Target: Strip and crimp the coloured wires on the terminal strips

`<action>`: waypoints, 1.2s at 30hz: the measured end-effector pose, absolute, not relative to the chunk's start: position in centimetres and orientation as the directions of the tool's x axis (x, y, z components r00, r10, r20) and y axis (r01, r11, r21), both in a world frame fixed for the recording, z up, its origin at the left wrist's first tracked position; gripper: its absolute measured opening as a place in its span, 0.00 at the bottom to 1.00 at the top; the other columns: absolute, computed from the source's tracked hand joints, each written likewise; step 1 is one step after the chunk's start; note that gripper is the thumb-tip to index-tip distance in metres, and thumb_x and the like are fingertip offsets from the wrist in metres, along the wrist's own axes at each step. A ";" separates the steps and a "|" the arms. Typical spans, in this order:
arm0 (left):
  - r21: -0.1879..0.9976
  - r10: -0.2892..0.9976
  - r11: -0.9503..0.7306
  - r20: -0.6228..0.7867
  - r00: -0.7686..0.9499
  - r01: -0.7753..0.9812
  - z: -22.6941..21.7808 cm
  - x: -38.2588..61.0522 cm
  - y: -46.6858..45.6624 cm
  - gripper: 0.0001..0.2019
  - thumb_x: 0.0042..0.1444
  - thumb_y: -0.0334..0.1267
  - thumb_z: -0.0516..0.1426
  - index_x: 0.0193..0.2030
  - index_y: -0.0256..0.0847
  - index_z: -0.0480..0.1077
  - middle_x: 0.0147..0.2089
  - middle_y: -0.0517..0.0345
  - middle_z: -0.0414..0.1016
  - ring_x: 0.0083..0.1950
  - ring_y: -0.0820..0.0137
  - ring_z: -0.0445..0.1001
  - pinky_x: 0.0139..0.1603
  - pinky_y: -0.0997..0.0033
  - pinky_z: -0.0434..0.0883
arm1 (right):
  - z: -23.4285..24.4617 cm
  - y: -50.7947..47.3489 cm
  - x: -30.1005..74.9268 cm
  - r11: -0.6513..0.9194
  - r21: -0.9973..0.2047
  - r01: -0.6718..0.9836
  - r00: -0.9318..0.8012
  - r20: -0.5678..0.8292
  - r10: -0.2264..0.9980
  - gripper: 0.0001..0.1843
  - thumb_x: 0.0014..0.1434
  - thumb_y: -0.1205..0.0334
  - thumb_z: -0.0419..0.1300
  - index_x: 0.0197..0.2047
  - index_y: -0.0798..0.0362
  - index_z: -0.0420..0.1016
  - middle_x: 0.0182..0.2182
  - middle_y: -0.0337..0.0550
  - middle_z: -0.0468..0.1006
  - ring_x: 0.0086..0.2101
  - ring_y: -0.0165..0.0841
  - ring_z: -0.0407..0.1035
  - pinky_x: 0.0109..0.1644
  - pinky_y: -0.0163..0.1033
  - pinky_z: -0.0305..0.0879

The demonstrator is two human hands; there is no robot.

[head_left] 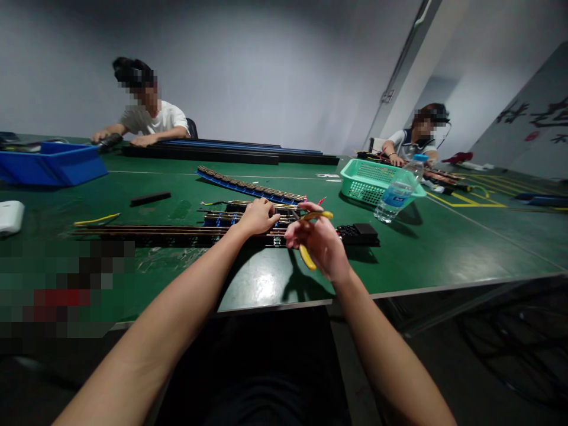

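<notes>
My left hand (258,216) rests palm down on a long black rail assembly with copper strips (177,233) that lies across the green table (426,248); its fingers press on the strips near the blue clips. My right hand (317,241) is closed around yellow-handled cutting pliers (306,255), their tip pointing at the rail beside my left fingers. A black connector block (359,232) sits at the rail's right end.
A green basket (370,180) and a water bottle (399,192) stand to the right. A blue bin (51,164) and a white device (9,216) lie at left. Another blue-and-copper rail (248,186) lies behind. Two other people work at the table's far side.
</notes>
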State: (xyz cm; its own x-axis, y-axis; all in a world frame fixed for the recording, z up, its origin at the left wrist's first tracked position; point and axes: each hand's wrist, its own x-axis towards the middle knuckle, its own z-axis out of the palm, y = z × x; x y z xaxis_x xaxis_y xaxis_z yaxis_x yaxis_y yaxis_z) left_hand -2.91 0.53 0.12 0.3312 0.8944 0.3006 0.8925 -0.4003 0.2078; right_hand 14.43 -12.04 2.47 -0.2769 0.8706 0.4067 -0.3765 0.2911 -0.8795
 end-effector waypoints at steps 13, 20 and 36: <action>0.205 0.884 -0.421 0.313 0.348 0.884 0.0 -3.0 0.6 0.15 0.65 0.48 0.53 0.41 0.40 0.74 0.51 0.45 0.72 0.56 0.53 0.69 0.57 0.54 0.68 | 2.4 -6.7 17.2 0.183 -0.902 -0.391 -0.259 0.299 0.918 0.31 0.56 0.35 0.58 0.52 0.49 0.69 0.26 0.37 0.79 0.21 0.28 0.67 0.24 0.32 0.58; 0.178 0.882 -0.421 0.307 0.356 0.889 -0.2 -3.0 0.7 0.15 0.65 0.48 0.53 0.42 0.39 0.74 0.52 0.45 0.73 0.56 0.54 0.69 0.57 0.56 0.68 | 1.4 -6.3 16.5 0.259 -0.949 -0.179 -0.256 0.299 0.919 0.19 0.57 0.43 0.57 0.31 0.52 0.74 0.09 0.31 0.65 0.13 0.26 0.57 0.20 0.33 0.50; 0.205 0.878 -0.431 0.322 0.355 0.879 -0.4 -3.2 1.1 0.15 0.66 0.49 0.54 0.40 0.41 0.74 0.50 0.47 0.73 0.54 0.55 0.70 0.56 0.57 0.68 | 0.6 -8.0 14.6 0.394 -0.902 0.174 -0.372 0.310 0.875 0.17 0.60 0.47 0.59 0.34 0.52 0.76 0.15 0.31 0.66 0.17 0.25 0.58 0.22 0.33 0.51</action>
